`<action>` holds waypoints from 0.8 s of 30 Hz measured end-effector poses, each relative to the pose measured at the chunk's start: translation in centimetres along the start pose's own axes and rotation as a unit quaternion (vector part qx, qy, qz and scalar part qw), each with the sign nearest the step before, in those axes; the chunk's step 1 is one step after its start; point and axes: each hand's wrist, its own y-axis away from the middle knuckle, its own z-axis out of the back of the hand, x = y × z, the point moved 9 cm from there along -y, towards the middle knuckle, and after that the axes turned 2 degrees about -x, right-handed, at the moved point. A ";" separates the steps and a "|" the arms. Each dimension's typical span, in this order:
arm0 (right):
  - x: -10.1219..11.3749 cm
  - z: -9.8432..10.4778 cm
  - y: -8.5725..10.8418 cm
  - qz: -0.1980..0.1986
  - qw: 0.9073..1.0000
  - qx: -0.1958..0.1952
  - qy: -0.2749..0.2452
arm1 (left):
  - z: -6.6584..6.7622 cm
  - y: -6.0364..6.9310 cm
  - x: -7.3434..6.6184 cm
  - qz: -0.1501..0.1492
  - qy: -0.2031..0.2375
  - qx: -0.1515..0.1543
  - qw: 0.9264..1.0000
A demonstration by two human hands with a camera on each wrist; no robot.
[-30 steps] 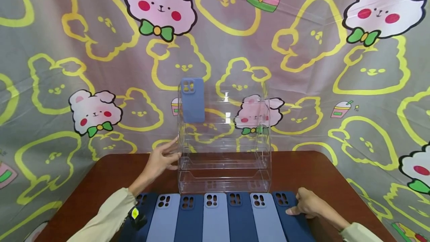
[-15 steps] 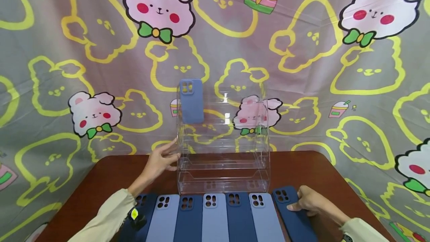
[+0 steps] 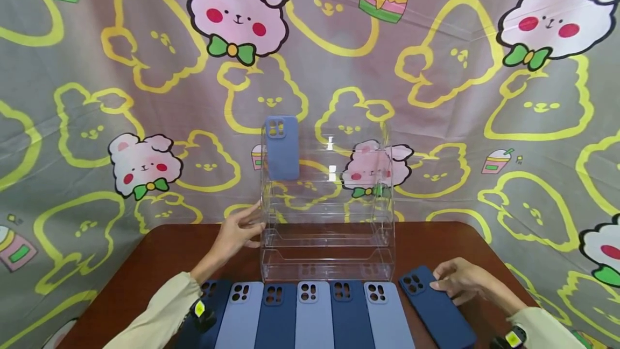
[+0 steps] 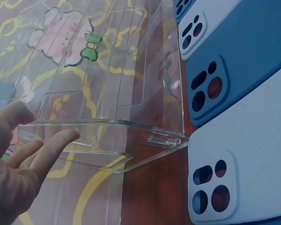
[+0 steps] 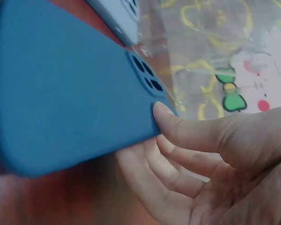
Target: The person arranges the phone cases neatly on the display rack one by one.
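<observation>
My right hand [image 3: 462, 280] pinches a dark blue phone case [image 3: 438, 306] by its right edge. In the right wrist view the thumb lies on the back of the case below the camera cutouts, and the other fingers are under it. The case is tilted, its upper end toward the stand. My left hand [image 3: 238, 232] touches the left side of a clear tiered display stand [image 3: 329, 271], fingers extended along it. In the left wrist view those fingers [image 4: 54, 147] lie at the stand's side edge. A light blue phone case [image 3: 283, 149] stands upright at the stand's top left.
A row of phone cases, alternating dark blue [image 3: 280, 314] and light blue [image 3: 315, 316], lies on the brown table [image 3: 421, 241] before the stand. Behind the table hangs a patterned cloth [image 3: 436, 139]. The left forearm passes over the leftmost dark case [image 3: 213, 295].
The right hand has lifted the rightmost dark blue case and drawn it right, away from the row, turning it slightly. The left hand stays at the stand's side. The head view has shifted slightly.
</observation>
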 end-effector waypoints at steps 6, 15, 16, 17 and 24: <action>1.3 2.5 0.4 0.022 1.000 -0.020 -0.004 | 0.0 0.0 0.2 0.002 -0.001 0.000 1.000; 4.9 6.1 0.8 0.091 0.992 -0.086 0.005 | 0.1 -0.5 -0.1 -0.014 -0.004 0.003 1.000; 5.4 6.7 1.0 0.096 0.991 -0.097 0.006 | 0.1 -0.6 -0.2 -0.016 -0.004 0.004 1.000; 5.9 7.2 1.2 0.100 0.989 -0.110 0.006 | 0.1 -0.6 -0.2 -0.018 -0.003 0.005 1.000; 11.5 11.5 3.2 0.160 0.964 -0.213 0.026 | 0.0 -0.3 0.0 -0.013 0.000 0.004 1.000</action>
